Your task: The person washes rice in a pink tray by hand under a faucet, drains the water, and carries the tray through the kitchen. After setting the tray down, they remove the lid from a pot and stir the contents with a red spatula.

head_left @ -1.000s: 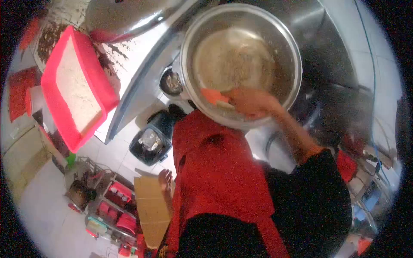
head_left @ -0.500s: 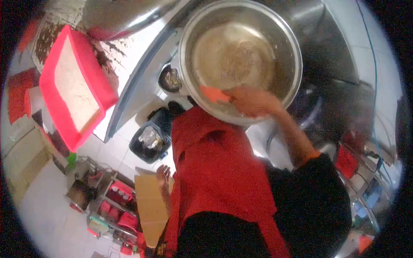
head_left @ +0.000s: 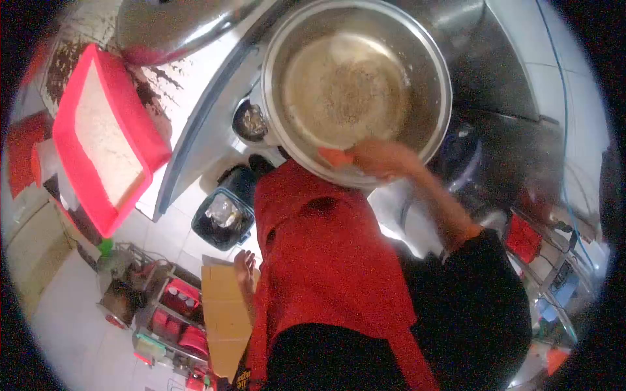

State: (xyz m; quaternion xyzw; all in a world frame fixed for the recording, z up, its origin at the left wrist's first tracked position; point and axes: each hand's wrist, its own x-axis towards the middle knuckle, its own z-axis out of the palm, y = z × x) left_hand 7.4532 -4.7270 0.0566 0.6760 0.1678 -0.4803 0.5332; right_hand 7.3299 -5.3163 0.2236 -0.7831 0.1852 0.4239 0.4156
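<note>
My right hand (head_left: 386, 159) is closed on a flat orange scraper-like piece (head_left: 336, 156), held inside the near rim of a large metal pot (head_left: 297, 146). Motion blurs the fingers a little. A thin cloudy residue and dark specks mark the pot's bottom (head_left: 352, 91). My left hand (head_left: 244, 264) hangs low at my side, its fingers loosely bent and apart, with nothing in them. Behind it lies a brown cardboard sheet or box (head_left: 225, 303).
A pink tub (head_left: 147, 130) of pale powdery stuff stands on the worn table at left, near another large metal vessel (head_left: 189, 29). Below are a small bowl (head_left: 250, 122) and a dark bin (head_left: 225, 218). Racks with red containers (head_left: 179, 293) stand lower left.
My right hand has moved the orange piece a little right and toward the near rim of the pot. My left hand stays at my side. The whole view has shifted slightly.
</note>
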